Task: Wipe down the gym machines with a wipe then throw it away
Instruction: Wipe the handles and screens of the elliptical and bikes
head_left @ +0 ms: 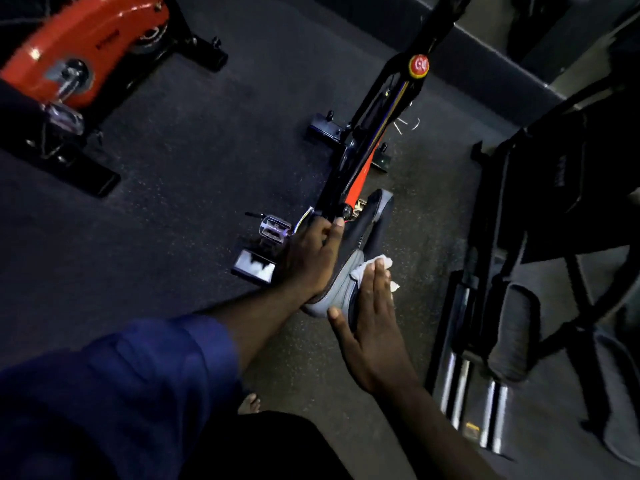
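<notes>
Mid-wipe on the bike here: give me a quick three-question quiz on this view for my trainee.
1. True or false: the wipe lies under the right hand.
2. What is being wiped? A: a dumbbell. B: the saddle. C: a mirror.
3. Fill in: the right hand's fingers lie ___, not curled, as they press the wipe down.

Key: 1 true; 2 B; 3 straight.
</notes>
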`<state>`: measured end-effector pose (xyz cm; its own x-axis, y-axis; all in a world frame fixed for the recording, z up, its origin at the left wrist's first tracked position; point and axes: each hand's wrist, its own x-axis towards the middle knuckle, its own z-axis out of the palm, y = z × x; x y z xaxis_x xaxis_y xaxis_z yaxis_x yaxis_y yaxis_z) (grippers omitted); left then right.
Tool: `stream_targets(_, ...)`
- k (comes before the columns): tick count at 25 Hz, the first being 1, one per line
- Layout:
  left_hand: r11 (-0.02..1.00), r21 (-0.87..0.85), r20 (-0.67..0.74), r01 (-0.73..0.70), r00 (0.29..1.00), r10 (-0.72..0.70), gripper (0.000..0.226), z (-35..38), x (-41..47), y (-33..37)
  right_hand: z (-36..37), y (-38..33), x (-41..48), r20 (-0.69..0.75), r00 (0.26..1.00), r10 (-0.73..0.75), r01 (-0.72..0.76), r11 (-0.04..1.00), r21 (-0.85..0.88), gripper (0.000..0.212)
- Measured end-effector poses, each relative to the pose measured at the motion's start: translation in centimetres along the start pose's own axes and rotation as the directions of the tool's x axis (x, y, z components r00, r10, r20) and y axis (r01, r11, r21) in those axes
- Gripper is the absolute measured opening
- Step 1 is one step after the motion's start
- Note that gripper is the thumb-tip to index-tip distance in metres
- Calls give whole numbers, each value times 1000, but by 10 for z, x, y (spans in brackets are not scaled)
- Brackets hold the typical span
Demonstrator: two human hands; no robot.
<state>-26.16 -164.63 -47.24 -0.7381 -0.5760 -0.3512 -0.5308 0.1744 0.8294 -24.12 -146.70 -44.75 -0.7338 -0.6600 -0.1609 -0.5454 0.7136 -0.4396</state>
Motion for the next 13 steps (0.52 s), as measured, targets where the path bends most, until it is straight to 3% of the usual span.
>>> stream_targets(1, 962, -263, -59, 69, 994, -87, 59, -5, 2, -3, 0, 0, 6, 8, 1000, -6, 6, 1000, 0, 90)
stream_targets(2, 848, -504, -50, 164, 975, -218, 61, -11, 2, -6, -1, 1, 14, 24, 1000, -8, 8, 1000, 9, 91)
stream_targets(4, 609, -717, 96, 339, 913, -396, 71, -22, -5, -13, -5, 6, 39, 50, 997, -63, 65, 997, -39, 94)
stream_targets(8, 510, -730, 220, 454, 864, -453, 74, -31, -29, -26, -20, 10, 90, 154, 964, -218, 247, 946, -209, 97)
stream_targets(13, 433, -804, 107, 407, 816, -568, 80, -40, -47, -25, -13, -10, 70, 264, 845, -466, 521, 829, -203, 102)
